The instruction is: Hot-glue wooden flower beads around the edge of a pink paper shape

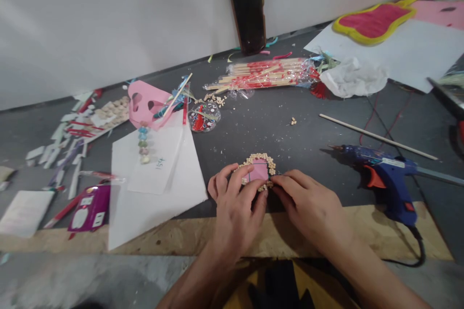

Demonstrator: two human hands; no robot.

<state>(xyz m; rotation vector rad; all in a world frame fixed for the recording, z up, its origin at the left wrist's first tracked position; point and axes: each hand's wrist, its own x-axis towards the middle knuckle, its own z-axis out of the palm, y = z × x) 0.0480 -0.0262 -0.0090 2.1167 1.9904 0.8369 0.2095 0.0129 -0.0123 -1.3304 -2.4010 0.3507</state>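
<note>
Near the table's front edge sits a small pink piece (259,170) with dark lines across it and a border of small tan bead-like pieces (258,157). My left hand (235,212) is closed on its left and lower edge, with fingers lying over part of it. At the right edge, my right hand (315,207) pinches with thumb and fingertips against the border. What lies between those fingertips is hidden. To the right, a blue glue gun (384,164) with an orange trigger lies on its side. A few loose tan pieces (293,121) lie beyond my hands.
A wooden stick (377,136) lies behind the glue gun. Wrapped sticks (264,75), a leaning phone (248,9) and a plastic bag (355,77) are at the back. White sheets (188,183), a pink mask (145,101) and a purple box (90,207) occupy the left.
</note>
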